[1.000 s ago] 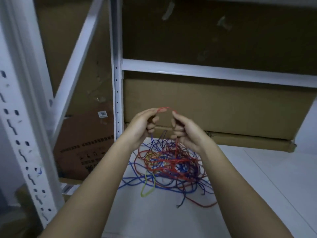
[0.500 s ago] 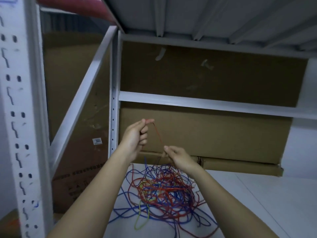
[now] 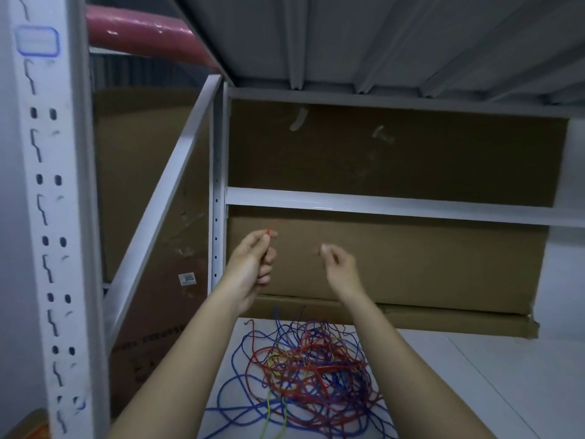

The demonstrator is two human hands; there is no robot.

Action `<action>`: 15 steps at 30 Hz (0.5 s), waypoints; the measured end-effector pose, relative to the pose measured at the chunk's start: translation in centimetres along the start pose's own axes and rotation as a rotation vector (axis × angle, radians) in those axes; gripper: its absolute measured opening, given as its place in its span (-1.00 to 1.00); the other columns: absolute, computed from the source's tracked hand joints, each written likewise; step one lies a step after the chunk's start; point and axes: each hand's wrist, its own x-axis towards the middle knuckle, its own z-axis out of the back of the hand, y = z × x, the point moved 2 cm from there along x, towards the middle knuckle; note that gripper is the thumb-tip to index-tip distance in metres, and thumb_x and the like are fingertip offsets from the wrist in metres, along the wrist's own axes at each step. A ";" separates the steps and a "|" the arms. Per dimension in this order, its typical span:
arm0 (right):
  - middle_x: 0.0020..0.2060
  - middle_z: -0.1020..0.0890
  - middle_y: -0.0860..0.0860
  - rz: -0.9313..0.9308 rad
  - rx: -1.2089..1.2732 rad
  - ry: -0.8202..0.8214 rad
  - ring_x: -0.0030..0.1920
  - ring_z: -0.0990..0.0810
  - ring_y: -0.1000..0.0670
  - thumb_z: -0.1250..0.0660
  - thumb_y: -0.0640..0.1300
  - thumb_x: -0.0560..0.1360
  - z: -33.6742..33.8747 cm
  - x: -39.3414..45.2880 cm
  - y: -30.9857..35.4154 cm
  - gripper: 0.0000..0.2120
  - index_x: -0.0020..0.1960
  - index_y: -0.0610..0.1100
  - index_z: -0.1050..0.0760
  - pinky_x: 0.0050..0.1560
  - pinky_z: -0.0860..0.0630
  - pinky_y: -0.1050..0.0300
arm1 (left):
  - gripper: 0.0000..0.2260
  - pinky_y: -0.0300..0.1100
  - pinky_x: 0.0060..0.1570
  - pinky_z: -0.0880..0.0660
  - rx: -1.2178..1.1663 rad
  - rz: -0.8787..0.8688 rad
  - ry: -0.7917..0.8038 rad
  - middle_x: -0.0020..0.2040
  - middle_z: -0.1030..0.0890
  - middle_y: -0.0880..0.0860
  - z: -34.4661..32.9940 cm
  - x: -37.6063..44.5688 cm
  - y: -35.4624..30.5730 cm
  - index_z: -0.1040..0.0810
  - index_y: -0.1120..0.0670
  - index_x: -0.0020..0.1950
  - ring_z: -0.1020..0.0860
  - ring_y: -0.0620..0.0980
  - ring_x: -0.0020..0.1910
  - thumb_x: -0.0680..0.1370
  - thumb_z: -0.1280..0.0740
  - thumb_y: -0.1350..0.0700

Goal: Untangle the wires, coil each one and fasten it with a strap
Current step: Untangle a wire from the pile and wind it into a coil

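White shelf board [image 3: 474, 391] carries a tangled wire pile [image 3: 304, 372]. Above the pile, the left hand [image 3: 253, 264] pinches a red wire end [image 3: 269, 231]; the right hand [image 3: 340, 264] is blurred, its grasp unclear.

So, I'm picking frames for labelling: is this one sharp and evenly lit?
Head view: dim, bluish light; the right hand is motion-blurred, the left hand pinching the red wire only slightly; wide-angle bends the rack upright.

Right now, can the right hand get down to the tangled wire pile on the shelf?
Probably yes. The right hand hangs raised above the wire pile, its fingers loosely curled and seemingly holding nothing, and nothing lies between them. The left hand pinches a red wire end off to the side.
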 end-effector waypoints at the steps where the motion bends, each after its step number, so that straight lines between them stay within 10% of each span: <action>1: -0.11 -0.54 0.09 -0.039 -0.076 0.089 -0.12 -0.48 0.14 -0.12 -0.08 0.65 -0.4 -0.2 -1.5 -0.76 0.09 -0.12 -0.54 -0.04 -0.40 0.29 | -0.83 -0.37 -0.60 -0.14 -0.004 0.011 -0.013 -0.46 -0.37 -0.07 0.1 0.0 -0.1 -0.51 0.09 0.08 -0.23 -0.19 -0.55 0.66 -0.14 0.11; 4: -0.32 -0.49 0.07 -0.023 -0.111 0.176 -0.37 -0.41 0.18 -0.16 -0.13 0.63 -1.7 -1.1 -4.1 -0.81 0.06 -0.14 -0.55 -0.38 -0.32 0.45 | -0.75 -0.35 -0.58 -0.09 -0.153 0.081 -0.021 -0.51 -0.33 -0.07 -0.1 -0.1 -0.3 -0.49 0.13 -0.12 -0.20 -0.19 -0.58 0.65 -0.14 0.06; 8: -0.38 -0.48 0.08 0.068 -0.079 0.071 -0.46 -0.40 0.22 -0.17 -0.07 0.63 -3.1 -2.3 -5.0 -0.86 -0.10 0.03 -0.42 -0.36 -0.33 0.28 | -0.48 -0.30 -0.58 -0.11 -0.399 0.136 -0.005 -0.53 -0.25 -0.07 -0.2 0.1 0.0 -0.33 0.02 -0.49 -0.17 -0.14 -0.59 0.66 -0.05 -0.07; 15: -0.36 -0.52 0.08 0.240 -0.305 0.037 -0.41 -0.43 0.12 -0.17 0.04 0.62 -3.9 -6.9 -7.3 -0.85 -0.01 0.08 -0.51 -0.43 -0.27 0.18 | -0.78 -0.34 -0.56 -0.20 -0.423 0.089 -0.107 -0.42 -0.36 -0.05 0.9 0.1 1.7 -0.44 0.12 -0.08 -0.24 -0.16 -0.55 0.65 -0.04 0.18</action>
